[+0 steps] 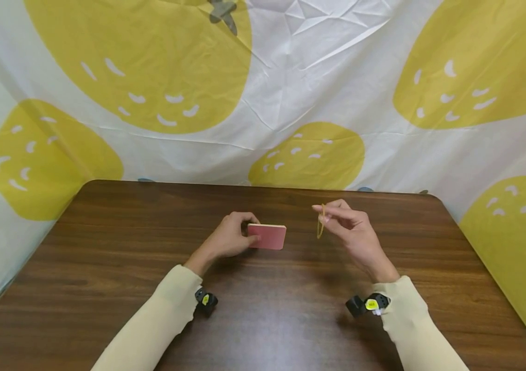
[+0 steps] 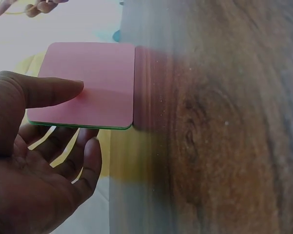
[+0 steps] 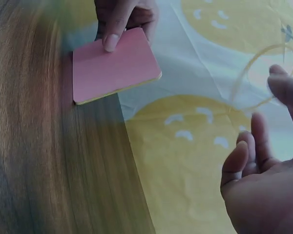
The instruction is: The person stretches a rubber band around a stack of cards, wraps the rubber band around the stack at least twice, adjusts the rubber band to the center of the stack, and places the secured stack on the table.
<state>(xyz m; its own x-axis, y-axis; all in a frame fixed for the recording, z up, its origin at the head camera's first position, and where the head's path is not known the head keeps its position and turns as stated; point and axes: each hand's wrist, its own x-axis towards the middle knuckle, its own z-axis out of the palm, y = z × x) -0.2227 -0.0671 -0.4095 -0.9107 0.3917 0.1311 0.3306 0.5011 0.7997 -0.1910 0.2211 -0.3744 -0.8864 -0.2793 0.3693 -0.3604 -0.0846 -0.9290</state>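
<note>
A small stack of pink-faced cards (image 1: 270, 238) with rounded corners stands on its long edge on the table. My left hand (image 1: 230, 238) grips its left end, with the thumb on the pink face and the fingers behind. Thin green and yellowish edges show along the stack (image 2: 105, 68) in the wrist views. To the right, my right hand (image 1: 360, 238) is raised above the table and pinches a yellow rubber band (image 1: 320, 230) between thumb and fingers. The band (image 3: 245, 70) hangs as a loose loop, apart from the cards.
The dark brown wooden table (image 1: 281, 319) has rounded far corners. Behind it and along its sides hangs a white cloth (image 1: 272, 103) with large yellow fruit prints. A small black device (image 1: 206, 300) is strapped to each wrist over pale sleeves.
</note>
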